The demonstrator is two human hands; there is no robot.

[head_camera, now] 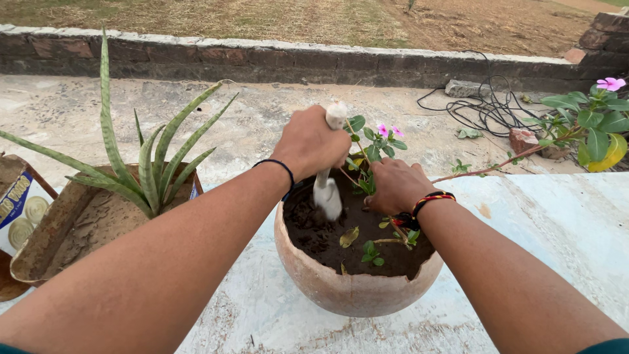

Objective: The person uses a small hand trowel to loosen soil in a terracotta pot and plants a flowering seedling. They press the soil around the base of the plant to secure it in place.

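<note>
Item 1: 1 white trowel-like tool, smooth, blade tip sunk in dark crumbly soil. My left hand is clenched round its handle, and the rounded handle end shows above the fist.

Item 2: 1 small flowering plant, thin stems, glossy oval leaves, 2 pink blooms counted. My right hand is closed about the stems at soil level, knuckles up; I cannot tell how tight the grip is.

Item 3: 1 round clay pot, terracotta, rough skin, rim chipped and uneven. It holds the soil, the tool tip and the plant, and stands on a pale, worn painted slab right in front of me.

Item 4: 2 wristbands: 1 thin black band on my left wrist, 1 red, yellow and black braided band on my right.

Item 5: 1 striped, sword-leaved plant in a rusty rectangular tin, left of the pot and near it.

Item 6: 1 larger plant at the right edge, 1 pink bloom seen, a long bare stem reaching toward the pot.

Item 7: 1 tangle of black cable on the concrete beyond, beside 1 low brick wall.
</note>
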